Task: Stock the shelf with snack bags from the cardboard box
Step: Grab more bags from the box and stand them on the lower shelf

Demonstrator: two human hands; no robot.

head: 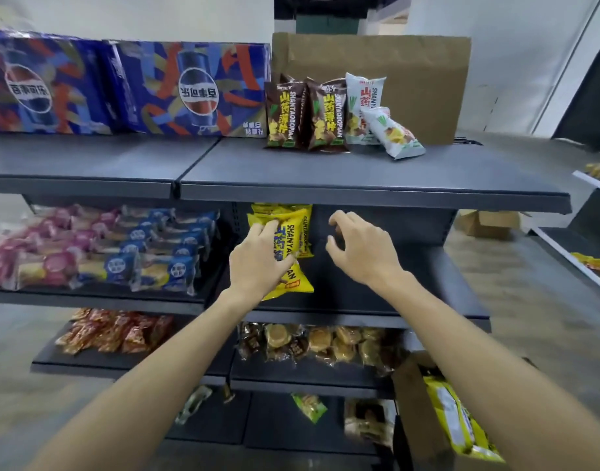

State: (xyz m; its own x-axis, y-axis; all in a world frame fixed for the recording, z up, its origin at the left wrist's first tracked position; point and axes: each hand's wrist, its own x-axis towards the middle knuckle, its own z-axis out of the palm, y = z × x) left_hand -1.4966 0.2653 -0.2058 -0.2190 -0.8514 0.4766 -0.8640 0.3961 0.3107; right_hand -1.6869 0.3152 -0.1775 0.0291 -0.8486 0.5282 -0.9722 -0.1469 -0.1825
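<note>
The left hand rests on the front yellow snack bag, fingers curled over its face and thumb against its right side — grasping it. The bag stands tilted on the second shelf, with more yellow bags stacked directly behind it, beyond the fingertips. The right hand hovers just right of the bags, fingers loosely curled, released and holding nothing. Below the right forearm, the cardboard box sits open with further yellow bags inside. Left of the left hand, on the same level, lie rows of pink and blue packets. Above both hands, the top shelf carries brown and white snack bags — one white bag lies toppled — and blue cola cartons further left.
</note>
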